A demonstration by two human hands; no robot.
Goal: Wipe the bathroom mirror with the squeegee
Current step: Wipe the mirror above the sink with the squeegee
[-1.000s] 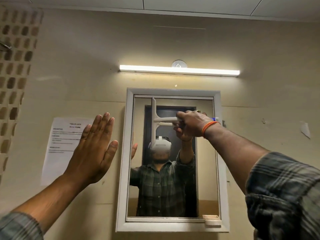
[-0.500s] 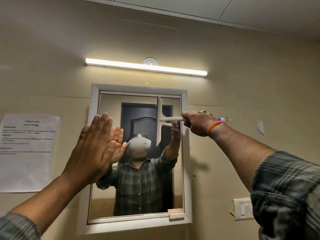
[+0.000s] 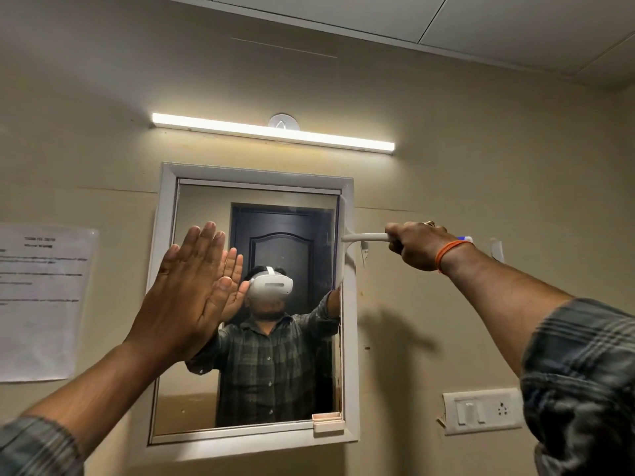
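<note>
A white-framed mirror [image 3: 165, 304] hangs on the beige wall and reflects a person in a plaid shirt. My right hand [image 3: 421, 243] grips the handle of a white squeegee [image 3: 347, 237]. Its blade stands upright against the mirror's right edge, near the top. My left hand [image 3: 185, 297] is flat with the fingers together, and its palm rests against the left part of the glass.
A lit tube lamp [image 3: 273, 132] runs above the mirror. A paper notice [image 3: 41, 300] is taped to the wall at left. A white switch plate [image 3: 482, 410] sits on the wall at lower right. A small pink holder [image 3: 328, 420] clips onto the frame's lower right corner.
My right hand has drawn the squeegee from the mirror's left part across to its right edge. My left hand has shifted from the wall onto the glass.
</note>
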